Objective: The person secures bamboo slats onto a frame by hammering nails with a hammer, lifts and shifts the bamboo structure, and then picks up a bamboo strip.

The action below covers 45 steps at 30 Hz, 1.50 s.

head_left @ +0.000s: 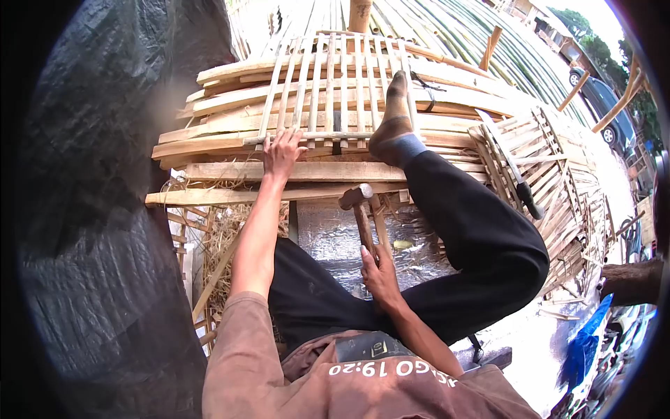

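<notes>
A pale slatted rack [330, 84], its slim bars nearly parallel, lies on planks [209, 144] toward their far edge. The left hand [281, 150] spreads over its near-left corner, grip unclear; the right hand [381, 278] clasps a wood-handled hammer [363, 227].

LEFT: tall wrinkled black plastic sheet [105, 209] | FAR SIDE: long slender greenish bamboo poles [447, 49] lying side by side | UPPER RIGHT: dark blue car [606, 105] near leafy green trees [574, 23], brownish building [551, 29] beside them | LOWER RIGHT: crumpled bright blue plastic sheet [585, 349] below thick dark-brown log [631, 281] | LIGHT: bright outdoor daylight, sky [604, 17] washed white
</notes>
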Motion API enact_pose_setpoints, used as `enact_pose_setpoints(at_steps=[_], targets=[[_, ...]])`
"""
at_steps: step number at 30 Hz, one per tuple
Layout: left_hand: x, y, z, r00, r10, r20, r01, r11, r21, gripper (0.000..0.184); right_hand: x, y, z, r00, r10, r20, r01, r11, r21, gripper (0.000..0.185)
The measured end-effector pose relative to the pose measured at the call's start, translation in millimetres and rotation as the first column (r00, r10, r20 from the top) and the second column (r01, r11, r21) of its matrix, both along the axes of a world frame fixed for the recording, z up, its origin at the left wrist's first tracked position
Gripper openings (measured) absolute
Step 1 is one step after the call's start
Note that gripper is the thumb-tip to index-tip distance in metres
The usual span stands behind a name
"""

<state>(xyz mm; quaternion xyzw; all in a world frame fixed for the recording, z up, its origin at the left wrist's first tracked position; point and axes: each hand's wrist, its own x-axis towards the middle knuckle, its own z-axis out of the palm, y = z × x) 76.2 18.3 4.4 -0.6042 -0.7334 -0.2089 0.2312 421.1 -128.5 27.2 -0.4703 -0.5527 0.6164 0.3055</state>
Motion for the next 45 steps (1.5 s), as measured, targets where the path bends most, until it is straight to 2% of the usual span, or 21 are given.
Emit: enact_pose_setpoints(at_steps=[3, 6, 12, 14, 16, 17, 18, 20, 23, 24, 26, 28, 32, 36, 38, 40, 42, 45], targets=[[-4.8, 3.4, 10.6, 0.998, -0.044, -0.044, 0.045, 0.998, 0.039, 0.052, 1.1, 4.6, -8.1, 1.0, 0.017, 0.024, -0.018, 0.999, 0.044, 0.033], [-6.2, 5.2, 8.1, 0.994, -0.055, -0.097, 0.062, 0.996, 0.065, 0.053, -0.8, 4.0, -3.7, 0.998, 0.017, 0.06, -0.017, 1.0, -0.005, 0.034], [-3.6, 10.4, 0.2, 0.99, -0.048, -0.134, 0.048, 0.999, 0.0, 0.053, -3.0, 3.3, -9.7, 0.999, 0.018, -0.03, -0.02, 0.997, -0.072, 0.027], [-3.9, 14.6, 0.6, 0.99, -0.051, -0.132, 0.048, 0.998, -0.028, 0.048, -0.1, 3.0, -6.3, 0.999, 0.026, 0.027, -0.026, 0.999, -0.023, 0.033], [-3.8, 19.4, 7.1, 0.977, -0.07, -0.204, 0.086, 0.994, 0.073, 0.042, 0.5, -0.1, 0.1, 0.998, 0.036, 0.044, -0.032, 0.994, -0.1, 0.033], [-6.0, 23.4, 12.7, 0.973, -0.065, -0.223, 0.077, 0.996, 0.047, 0.038, 1.1, -1.4, -0.1, 0.999, 0.032, 0.043, -0.028, 0.994, -0.105, 0.033], [-7.4, 25.8, 24.0, 0.969, -0.103, -0.225, 0.109, 0.994, 0.014, 0.043, 1.2, -3.1, -0.4, 0.999, 0.039, 0.026, -0.036, 0.993, -0.11, 0.034], [-4.5, 24.0, 51.6, 0.95, -0.08, -0.301, 0.103, 0.993, 0.064, 0.046, 0.2, -2.7, 3.0, 0.999, 0.054, 0.008, -0.053, 0.992, -0.11, 0.034], [-3.7, 28.9, 93.6, 0.955, -0.148, -0.258, 0.174, 0.981, 0.082, 0.05, -1.5, -5.7, 2.0, 0.999, 0.048, 0.02, -0.047, 0.995, -0.084, 0.033], [-7.0, 35.4, 107.7, 0.948, -0.125, -0.292, 0.172, 0.975, 0.143, 0.051, -2.1, -6.7, 0.3, 0.999, 0.048, 0.017, -0.046, 0.995, -0.089, 0.033], [-12.1, 37.4, 145.6, 0.938, -0.136, -0.318, 0.206, 0.958, 0.2, 0.05, -4.0, -5.3, -0.5, 0.995, 0.047, 0.089, -0.044, 0.998, -0.043, 0.034], [-18.8, 42.4, 175.9, 0.89, -0.202, -0.409, 0.312, 0.923, 0.225, 0.04, -5.2, -1.6, -5.4, 0.991, 0.068, 0.112, -0.066, 0.998, -0.022, 0.035], [-13.7, 39.0, 217.9, 0.932, -0.195, -0.304, 0.247, 0.958, 0.145, 0.037, -4.5, 1.7, -8.6, 0.979, 0.116, 0.165, -0.11, 0.993, -0.044, 0.035], [-16.0, 49.5, 208.4, 0.902, -0.261, -0.344, 0.323, 0.937, 0.137, 0.037, -4.8, 5.0, -15.4, 0.984, 0.099, 0.147, -0.093, 0.994, -0.049, 0.035], [-14.6, 47.6, 200.5, 0.89, -0.21, -0.404, 0.281, 0.951, 0.125, 0.042, -3.9, 6.8, -12.3, 0.984, 0.093, 0.151, -0.087, 0.995, -0.045, 0.034], [-16.0, 48.2, 188.7, 0.894, -0.211, -0.394, 0.27, 0.958, 0.099, 0.042, -2.6, 8.5, -11.6, 0.988, 0.095, 0.12, -0.084, 0.992, -0.095, 0.033], [-16.6, 46.9, 180.8, 0.91, -0.207, -0.36, 0.253, 0.964, 0.086, 0.041, -2.4, 9.8, -18.3, 0.991, 0.081, 0.105, -0.073, 0.994, -0.083, 0.032], [-17.3, 47.0, 178.0, 0.896, -0.199, -0.396, 0.266, 0.956, 0.121, 0.042, -2.9, 15.0, -21.3, 0.992, 0.085, 0.095, -0.079, 0.995, -0.069, 0.033]])
